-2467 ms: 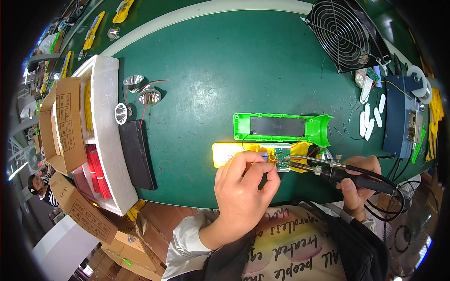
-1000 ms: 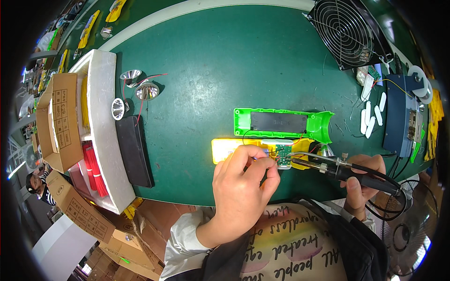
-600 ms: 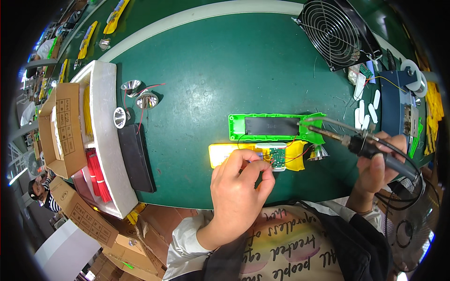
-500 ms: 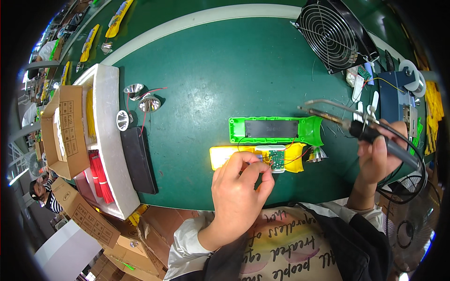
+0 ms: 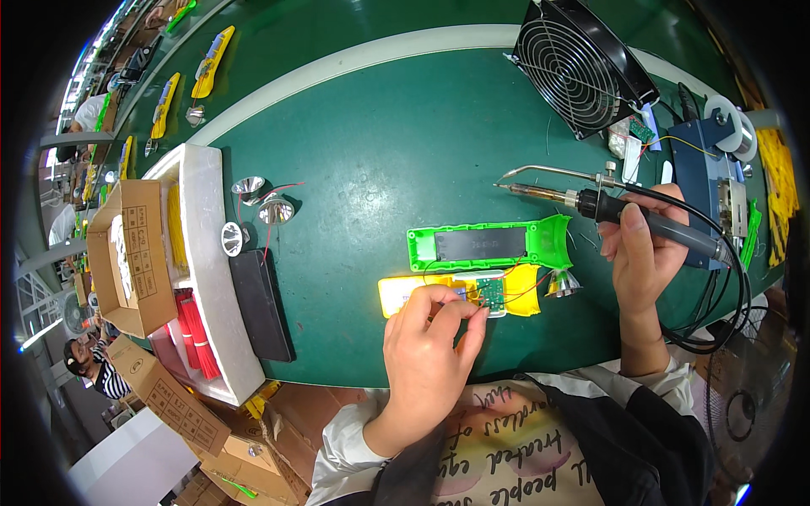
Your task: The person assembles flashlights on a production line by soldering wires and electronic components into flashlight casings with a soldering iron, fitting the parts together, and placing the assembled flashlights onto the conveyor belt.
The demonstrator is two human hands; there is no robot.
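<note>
My right hand (image 5: 645,257) is wrapped around the handle of a soldering iron (image 5: 591,202), its tip pointing left above the mat. A curved metal tube runs along the iron. My left hand (image 5: 430,358) is closed in a pinch at the lower left edge of a green circuit board (image 5: 492,294); what its fingertips hold is too small to make out. The board lies in a yellow casing half (image 5: 527,295), partly covered by that hand. Thin wires link it to a green casing half (image 5: 550,244) with a black block (image 5: 481,244) inside. A reflector cup (image 5: 563,285) lies at the casing's right end.
A black fan (image 5: 578,67) stands at the back right, near a blue soldering unit (image 5: 696,185) and a solder spool (image 5: 734,131). On the left are a white foam box (image 5: 245,354) with wire bundles, a black flat case (image 5: 261,308) and several reflector cups (image 5: 276,209).
My right hand has brought the soldering iron left and turned it nearer level. My left hand stays pinched at the board. The whole view has shifted slightly.
</note>
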